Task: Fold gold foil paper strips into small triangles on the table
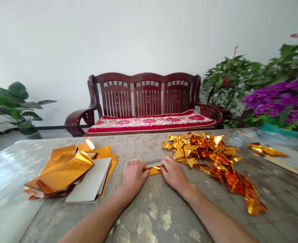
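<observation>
Centrally, the left hand (134, 173) and right hand (173, 171) are set a short way apart, each pinching one end of a gold foil strip (154, 170) between thumb and fingers. The strip lies between them, low over the patterned tabletop (149, 216), its shiny middle showing in the gap; whether it touches the surface I cannot tell. Both forearms reach in from the near edge.

Just beside the right hand, on its right and far side, a loose heap of folded gold pieces (202, 150) spreads over the table, trailing toward the near right. To the left of the left hand, well apart from that heap, lies an uneven stack of flat gold sheets (68, 172), with a pale grey sheet (90, 182) on its right side. Another pale sheet (9, 219) lies at the near left.

Farther right, a single gold piece (268, 150) rests by a pale board (296, 162), near crumpled clear plastic (247, 137).

Beyond the table's far edge stands a dark red wooden bench (147, 98) with a red-and-white floral seat cover (149, 124). A leafy potted plant (18, 104) stands far left; climbing greenery (230, 76) and purple flowers (280, 98) fill the far right, before a white wall (139, 33).
</observation>
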The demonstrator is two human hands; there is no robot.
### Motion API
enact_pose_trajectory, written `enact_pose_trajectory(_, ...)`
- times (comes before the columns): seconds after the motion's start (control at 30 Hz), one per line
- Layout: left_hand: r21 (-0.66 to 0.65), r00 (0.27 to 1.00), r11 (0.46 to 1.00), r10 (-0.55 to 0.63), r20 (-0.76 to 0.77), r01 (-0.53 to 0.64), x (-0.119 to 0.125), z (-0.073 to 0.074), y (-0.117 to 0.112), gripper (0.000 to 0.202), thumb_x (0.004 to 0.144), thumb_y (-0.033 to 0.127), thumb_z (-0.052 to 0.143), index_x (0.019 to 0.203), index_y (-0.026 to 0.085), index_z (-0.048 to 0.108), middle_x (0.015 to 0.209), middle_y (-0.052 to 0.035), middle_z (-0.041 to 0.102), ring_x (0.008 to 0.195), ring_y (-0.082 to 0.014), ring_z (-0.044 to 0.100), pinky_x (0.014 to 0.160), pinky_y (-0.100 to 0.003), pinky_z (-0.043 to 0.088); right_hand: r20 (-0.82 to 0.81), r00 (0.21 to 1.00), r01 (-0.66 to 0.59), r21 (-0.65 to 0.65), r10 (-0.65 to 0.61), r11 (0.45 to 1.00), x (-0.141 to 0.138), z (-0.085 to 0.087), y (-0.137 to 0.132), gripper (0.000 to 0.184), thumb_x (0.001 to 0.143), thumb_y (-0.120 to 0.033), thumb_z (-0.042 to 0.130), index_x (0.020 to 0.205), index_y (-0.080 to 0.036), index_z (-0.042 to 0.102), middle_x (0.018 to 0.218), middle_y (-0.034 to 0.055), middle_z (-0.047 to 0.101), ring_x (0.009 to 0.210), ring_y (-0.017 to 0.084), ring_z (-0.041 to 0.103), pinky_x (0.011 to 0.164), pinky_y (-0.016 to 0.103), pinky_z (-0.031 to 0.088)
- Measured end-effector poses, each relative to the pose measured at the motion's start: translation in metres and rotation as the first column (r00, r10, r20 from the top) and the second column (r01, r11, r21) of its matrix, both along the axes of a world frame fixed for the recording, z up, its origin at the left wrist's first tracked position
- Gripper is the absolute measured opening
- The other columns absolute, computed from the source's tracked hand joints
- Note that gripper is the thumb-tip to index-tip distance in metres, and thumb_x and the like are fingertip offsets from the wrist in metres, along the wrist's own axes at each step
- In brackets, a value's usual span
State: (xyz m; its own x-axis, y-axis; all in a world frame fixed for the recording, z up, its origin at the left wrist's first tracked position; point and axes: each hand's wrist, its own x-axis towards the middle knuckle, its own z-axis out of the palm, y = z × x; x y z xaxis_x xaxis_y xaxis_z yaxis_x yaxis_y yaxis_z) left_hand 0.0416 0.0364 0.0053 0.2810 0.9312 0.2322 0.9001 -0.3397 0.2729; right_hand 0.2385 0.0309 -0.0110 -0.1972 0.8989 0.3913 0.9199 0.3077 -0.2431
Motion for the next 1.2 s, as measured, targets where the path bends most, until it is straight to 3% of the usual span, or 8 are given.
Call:
enact_pose_trajectory(0.2, 0.005, 1.0, 1.0, 0.007, 0.023, -0.007, 0.0, -0.002, 0.002, 0.015, 0.085, 0.032, 0.06, 0.079, 0.023, 0.07, 0.086, -0.0027, 0.07, 0.09, -0.0214, 0.061, 0.082, -0.034, 0.036, -0.032, 0.999, -0.033, -0.039, 0.032, 0.999, 0.003, 0.0, 0.004, 0.014, 0.087, -0.012, 0.051, 0.08, -0.021, 0.061, 0.087, 0.0025, 0.062, 0.085, 0.017, 0.056, 0.075, 0.026, 0.038)
enact_pose_trajectory(0.57, -0.014, 0.999, 0.999, 0.034, -0.008, -0.034, 0.0, 0.0, 0.0, 0.016, 0.087, 0.035, 0.06, 0.081, 0.023, 0.07, 0.089, -0.003, 0.07, 0.093, -0.0221, 0.062, 0.084, -0.034, 0.036, 0.011, 0.998, 0.067, -0.056, -0.066, 0.996, -0.003, 0.004, 0.005, 0.015, 0.091, -0.02, 0.052, 0.08, -0.022, 0.062, 0.091, 0.0038, 0.062, 0.087, 0.018, 0.058, 0.072, 0.027, 0.037)
enact_pose_trajectory(0.9, 0.021, 0.997, 0.998, 0.064, -0.039, -0.063, -0.004, -0.002, 0.001, 0.024, 0.091, 0.036, 0.053, 0.079, 0.022, 0.068, 0.086, -0.0038, 0.069, 0.089, -0.0223, 0.062, 0.081, -0.035, 0.036, 0.054, 0.995, 0.088, -0.058, -0.085, 0.994, -0.006, 0.003, 0.008, 0.014, 0.093, -0.022, 0.053, 0.083, -0.021, 0.062, 0.094, 0.0045, 0.061, 0.089, 0.019, 0.058, 0.074, 0.028, 0.038)
enact_pose_trajectory(1.2, -0.031, 0.994, 0.995, 0.095, -0.06, -0.097, -0.002, 0.001, 0.001, 0.025, 0.091, 0.037, 0.052, 0.081, 0.021, 0.068, 0.092, -0.006, 0.069, 0.094, -0.0237, 0.062, 0.083, -0.036, 0.036, 0.063, 0.992, 0.113, -0.063, -0.109, 0.992, -0.006, 0.0, 0.011, 0.012, 0.093, -0.025, 0.054, 0.084, -0.022, 0.062, 0.095, 0.0043, 0.062, 0.089, 0.019, 0.059, 0.072, 0.028, 0.038)
